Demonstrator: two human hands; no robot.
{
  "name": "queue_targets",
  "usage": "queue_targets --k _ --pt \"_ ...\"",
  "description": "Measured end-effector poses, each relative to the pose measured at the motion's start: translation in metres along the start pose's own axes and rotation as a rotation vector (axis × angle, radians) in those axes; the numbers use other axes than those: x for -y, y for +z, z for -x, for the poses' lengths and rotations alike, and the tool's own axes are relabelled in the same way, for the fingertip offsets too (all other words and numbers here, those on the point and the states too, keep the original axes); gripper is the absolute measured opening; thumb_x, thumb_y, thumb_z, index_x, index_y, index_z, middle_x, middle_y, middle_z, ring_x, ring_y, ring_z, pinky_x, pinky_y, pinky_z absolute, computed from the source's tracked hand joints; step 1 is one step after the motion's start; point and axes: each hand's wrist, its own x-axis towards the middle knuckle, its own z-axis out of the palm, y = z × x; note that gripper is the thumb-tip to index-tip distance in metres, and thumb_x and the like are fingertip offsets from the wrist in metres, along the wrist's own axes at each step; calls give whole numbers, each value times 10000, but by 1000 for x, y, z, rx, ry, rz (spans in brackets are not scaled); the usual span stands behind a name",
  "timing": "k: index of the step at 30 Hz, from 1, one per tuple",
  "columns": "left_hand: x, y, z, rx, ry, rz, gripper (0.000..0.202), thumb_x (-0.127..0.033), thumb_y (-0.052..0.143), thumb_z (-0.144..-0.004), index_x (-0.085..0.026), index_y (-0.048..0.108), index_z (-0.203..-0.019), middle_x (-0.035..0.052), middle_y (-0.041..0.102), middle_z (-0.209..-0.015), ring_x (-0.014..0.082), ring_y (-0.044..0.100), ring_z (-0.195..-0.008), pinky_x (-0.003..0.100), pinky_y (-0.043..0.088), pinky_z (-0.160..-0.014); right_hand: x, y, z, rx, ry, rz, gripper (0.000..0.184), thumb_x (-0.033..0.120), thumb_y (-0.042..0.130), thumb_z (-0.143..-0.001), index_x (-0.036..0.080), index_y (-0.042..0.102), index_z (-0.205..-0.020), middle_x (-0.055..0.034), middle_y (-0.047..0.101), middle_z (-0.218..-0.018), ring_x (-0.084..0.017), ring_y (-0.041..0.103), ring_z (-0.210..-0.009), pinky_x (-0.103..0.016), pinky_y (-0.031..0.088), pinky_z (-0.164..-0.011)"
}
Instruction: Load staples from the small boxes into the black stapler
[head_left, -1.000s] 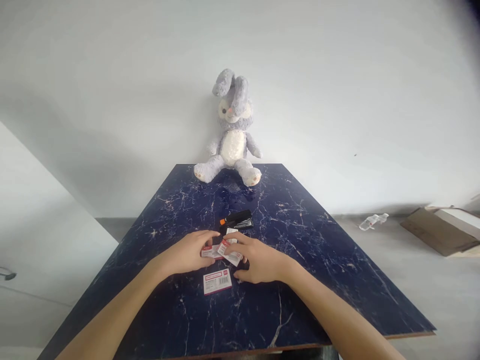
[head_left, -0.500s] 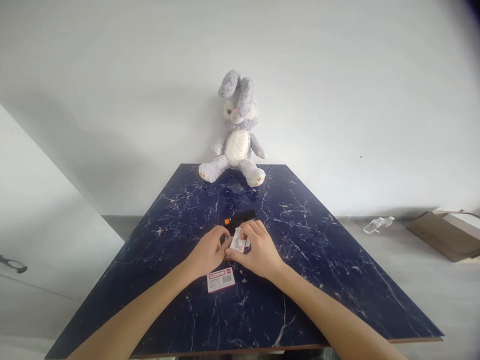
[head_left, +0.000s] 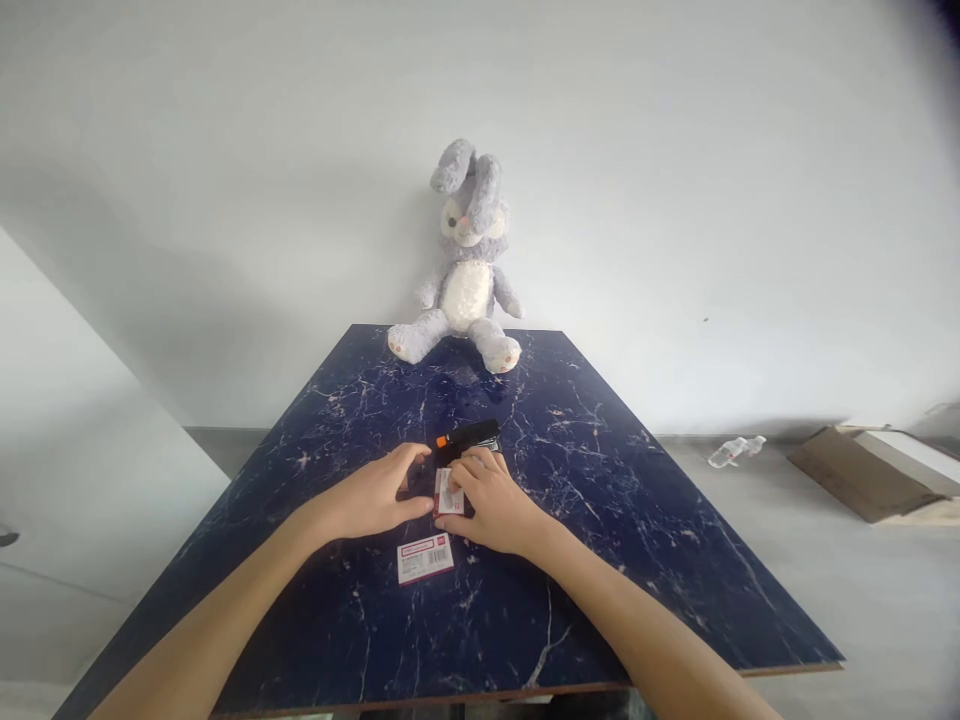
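Note:
My left hand (head_left: 384,492) is held with thumb and fingers apart, nothing between them, just left of a small white-and-red box (head_left: 443,488). Over that box lies my right hand (head_left: 487,500), its fingers on top and thumb at the near edge; they partly cover it. A black object with an orange tip (head_left: 469,437) lies just beyond both hands, its exact kind unclear. Nearer to me, a white-and-magenta printed pack (head_left: 425,558) with a barcode rests flat on the table.
A grey plush rabbit (head_left: 469,270) sits at the far end of the dark blue marbled table (head_left: 600,580), against the wall. On the floor to the right are a clear plastic bottle (head_left: 735,452) and a brown cardboard box (head_left: 862,475).
My left hand has come away from the small box to the left, its fingers spreading. The box, tilted between both hands before, is now lower and flatter under my right hand. The view has shifted slightly.

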Motion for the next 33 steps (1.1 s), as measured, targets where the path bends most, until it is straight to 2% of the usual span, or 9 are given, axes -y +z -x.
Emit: queue_targets --k 4,7,11,14,16,19,24,29,33 --pt "-5 -9 15 239 3 -37 900 -529 798 -627 -329 429 -1423 49 660 -1079 228 655 -788 267 432 -576 -2 5 -1 -22 -6 -2 416 426 827 -738 221 527 -940 -87 618 -1144 -304 476 -1206 -473 387 -1039" --pt "-12 2 20 346 -8 -152 757 -459 826 -538 -302 546 -1223 13 641 -874 229 613 -699 267 357 -499 -4 9 -2 -29 18 -13 397 424 815 -726 224 527 -911 -64 616 -1004 -295 499 -1124 -470 405 -1008" --pt "-20 11 21 365 -13 -269 531 -374 779 -547 -271 574 -1025 7 590 -772 207 551 -593 279 296 -474 -5 1 0 -50 -40 -84 395 382 827 -699 219 561 -942 -96 616 -1157 -310 478 -1199 -488 382 -1051" --pt "-25 -3 24 421 26 -206 449 -344 759 -568 -275 588 -977 -7 594 -770 189 539 -595 273 306 -491 -13 -13 3 -126 -58 -199 275 364 753 -798 222 597 -974 -106 560 -1333 -294 471 -1270 -459 389 -1069" --pt "-29 -15 25 448 66 -104 455 -326 728 -631 -289 598 -1065 -16 619 -803 181 554 -627 266 338 -524 -23 -19 2 -273 61 -232 127 325 629 -900 223 600 -971 -103 590 -1270 -262 533 -1205 -421 430 -1031" --pt "-34 -17 19 359 94 28 524 -358 629 -792 -310 530 -1305 -7 653 -863 177 584 -656 260 375 -566 -39 -19 -3 -457 332 -186 181 326 526 -951 224 583 -1089 -107 595 -1214 -241 608 -1066 -383 492 -927" --pt "-30 27 -3 -99 70 -88 501 -524 584 -892 -295 533 -1336 67 686 -1142 273 661 -950 322 458 -736 -42 -8 -28 -379 586 5 400 469 435 -996 229 532 -1300 -129 557 -1267 -250 672 -948 -378 508 -823" --pt "-10 48 -17 -195 135 -186 498 -576 655 -830 -250 587 -1200 93 649 -1155 302 633 -1025 397 493 -824 -26 -6 -68 -111 680 156 611 657 403 -944 142 674 -1127 -197 630 -1139 -325 682 -939 -412 504 -809" --pt "1 42 -19 -150 244 -82 530 -514 782 -727 -243 589 -1139 111 533 -1381 335 529 -1242 439 478 -965 -38 -12 -94 -17 774 112 438 527 548 -864 143 728 -976 -182 679 -1115 -314 680 -972 -353 501 -792"
